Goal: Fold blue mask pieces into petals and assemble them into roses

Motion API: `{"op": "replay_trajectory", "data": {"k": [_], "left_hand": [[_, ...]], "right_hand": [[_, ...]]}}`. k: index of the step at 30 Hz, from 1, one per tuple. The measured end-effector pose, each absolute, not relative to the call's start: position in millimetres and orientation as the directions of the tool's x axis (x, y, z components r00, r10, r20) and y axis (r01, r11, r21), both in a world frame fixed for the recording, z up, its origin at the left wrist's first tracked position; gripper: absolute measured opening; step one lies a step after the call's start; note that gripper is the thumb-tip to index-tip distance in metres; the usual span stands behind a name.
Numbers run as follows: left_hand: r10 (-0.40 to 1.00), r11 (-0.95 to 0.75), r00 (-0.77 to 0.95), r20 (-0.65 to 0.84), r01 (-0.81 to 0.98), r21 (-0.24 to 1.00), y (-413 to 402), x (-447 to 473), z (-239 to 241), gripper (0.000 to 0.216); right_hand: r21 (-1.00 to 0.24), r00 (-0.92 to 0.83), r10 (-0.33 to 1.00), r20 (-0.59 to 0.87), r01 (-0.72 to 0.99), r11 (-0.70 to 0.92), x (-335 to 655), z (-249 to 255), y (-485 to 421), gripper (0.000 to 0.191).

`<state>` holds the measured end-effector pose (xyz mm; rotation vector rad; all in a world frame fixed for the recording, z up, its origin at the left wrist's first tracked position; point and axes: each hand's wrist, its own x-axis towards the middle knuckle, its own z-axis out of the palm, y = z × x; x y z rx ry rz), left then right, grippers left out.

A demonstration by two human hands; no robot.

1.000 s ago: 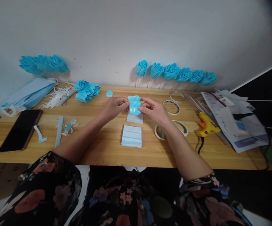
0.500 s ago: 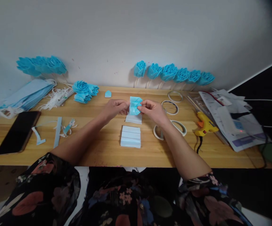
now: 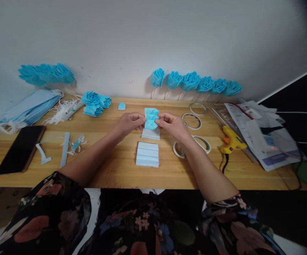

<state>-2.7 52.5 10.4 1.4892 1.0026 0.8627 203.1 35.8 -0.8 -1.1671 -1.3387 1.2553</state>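
Observation:
Between my hands is a pleated piece of blue mask fabric [image 3: 151, 118], its right edge folded into several points. My left hand [image 3: 132, 123] pinches its left edge between thumb and fingers. On the right edge, my right hand [image 3: 170, 124] grips it the same way. Just below the held piece lies a pale fabric piece [image 3: 151, 134], partly covered by it. Closer to me on the table sits a stack of pale blue pleated fabric pieces [image 3: 147, 154]. A small blue petal-shaped piece [image 3: 121, 106] rests beyond my left hand.
Blue fabric roses [image 3: 191, 81] on sticks lean against the wall. Left are face masks [image 3: 32, 108], loose roses [image 3: 92, 102], a phone [image 3: 22, 148] and fabric scraps [image 3: 65, 147]. Tape rolls [image 3: 192, 121] and a yellow glue gun [image 3: 232, 140] lie right, near papers [image 3: 270, 138].
The fabric piece has shifted slightly left and lies flatter, with its folded right edge showing more clearly. Both hands keep hold of it.

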Motion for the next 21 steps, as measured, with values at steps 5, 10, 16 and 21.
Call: {"op": "replay_trajectory", "data": {"k": [5, 10, 16, 21], "left_hand": [[0.941, -0.065, 0.339, 0.017, 0.129, 0.99, 52, -2, 10, 0.032], [0.936, -0.088, 0.349, 0.037, 0.132, 0.987, 50, 1, 10, 0.03], [0.921, -0.08, 0.389, 0.027, 0.12, 0.99, 46, 3, 11, 0.029], [0.91, -0.035, 0.414, -0.011, 0.104, 0.994, 47, 1, 15, 0.031]], "right_hand": [[-0.997, -0.138, 0.99, 0.001, 0.076, 0.012, 202, 8, 30, 0.042], [-0.996, -0.211, 0.976, -0.057, 0.072, -0.042, 199, 14, 26, 0.041], [-0.994, -0.194, 0.979, -0.071, 0.094, -0.053, 197, 8, 28, 0.036], [-0.994, -0.223, 0.972, -0.07, 0.101, -0.048, 198, 10, 28, 0.032]]}}
